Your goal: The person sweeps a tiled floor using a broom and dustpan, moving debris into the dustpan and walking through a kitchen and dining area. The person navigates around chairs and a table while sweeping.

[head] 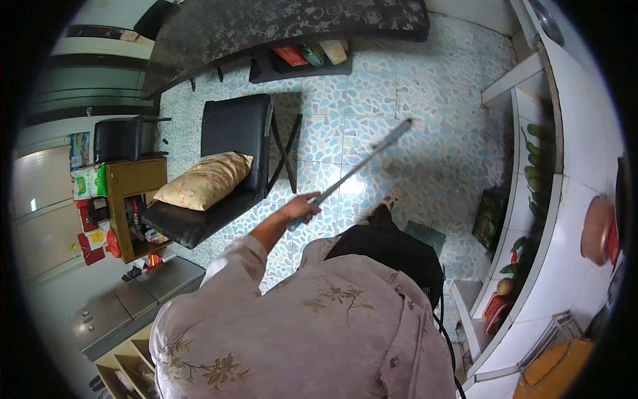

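Observation:
My left hand (300, 208) grips the blue-grey handle end of a long, thin rod-like tool (360, 165). The tool slants up and to the right over the tiled floor (369, 95), and its far end is dark and blurred. What kind of tool it is I cannot tell. Below the hand, my sleeve and the patterned shirt fill the lower middle of the view. One shoe (394, 197) with holes in it shows beyond the dark cloth at my front. My right hand is out of view.
A black chair (234, 127) bearing a floral cushion (205, 180) stands at left. Above it is a long table with a dark patterned cover (299, 20). At right, a tiled shelf (541, 234) holds green vegetables (533, 159). A dark box (491, 219) leans beside the shelf.

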A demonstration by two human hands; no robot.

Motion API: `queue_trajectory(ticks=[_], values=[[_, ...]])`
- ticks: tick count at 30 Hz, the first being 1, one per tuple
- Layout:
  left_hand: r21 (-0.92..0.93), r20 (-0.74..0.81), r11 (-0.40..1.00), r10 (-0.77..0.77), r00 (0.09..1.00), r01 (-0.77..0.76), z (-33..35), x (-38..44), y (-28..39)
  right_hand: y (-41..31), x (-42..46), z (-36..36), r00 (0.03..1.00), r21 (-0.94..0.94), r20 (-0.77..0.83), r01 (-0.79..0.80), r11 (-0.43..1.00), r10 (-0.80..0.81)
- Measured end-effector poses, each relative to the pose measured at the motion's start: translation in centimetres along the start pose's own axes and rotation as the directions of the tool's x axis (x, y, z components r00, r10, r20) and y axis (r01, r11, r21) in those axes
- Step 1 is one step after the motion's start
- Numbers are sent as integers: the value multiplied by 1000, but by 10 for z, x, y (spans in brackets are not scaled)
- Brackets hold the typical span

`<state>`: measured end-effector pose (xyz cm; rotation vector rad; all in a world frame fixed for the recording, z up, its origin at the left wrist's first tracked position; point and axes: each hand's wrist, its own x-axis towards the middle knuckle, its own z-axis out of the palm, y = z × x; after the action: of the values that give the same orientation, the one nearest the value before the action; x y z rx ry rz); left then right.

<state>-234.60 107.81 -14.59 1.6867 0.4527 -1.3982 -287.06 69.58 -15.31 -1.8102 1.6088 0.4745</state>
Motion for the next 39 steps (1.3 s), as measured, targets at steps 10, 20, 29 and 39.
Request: queue_trajectory(ticks=[10,20,29,39], values=[[-212,-342,958,114,933,-194,-31,10,29,-66,55,3,999,-84,-29,-16,996,13],[-381,-463,924,-215,860,26,-208,249,84,-91,49,21,988,-154,-121,-111,982,93],[417,-207,908,59,977,34,-84,96,36,-108,3,47,971,-125,-191,-172,977,146],[324,-38,945,56,998,-41,-135,26,119,-95,-71,69,924,-40,-325,-225,973,201]])
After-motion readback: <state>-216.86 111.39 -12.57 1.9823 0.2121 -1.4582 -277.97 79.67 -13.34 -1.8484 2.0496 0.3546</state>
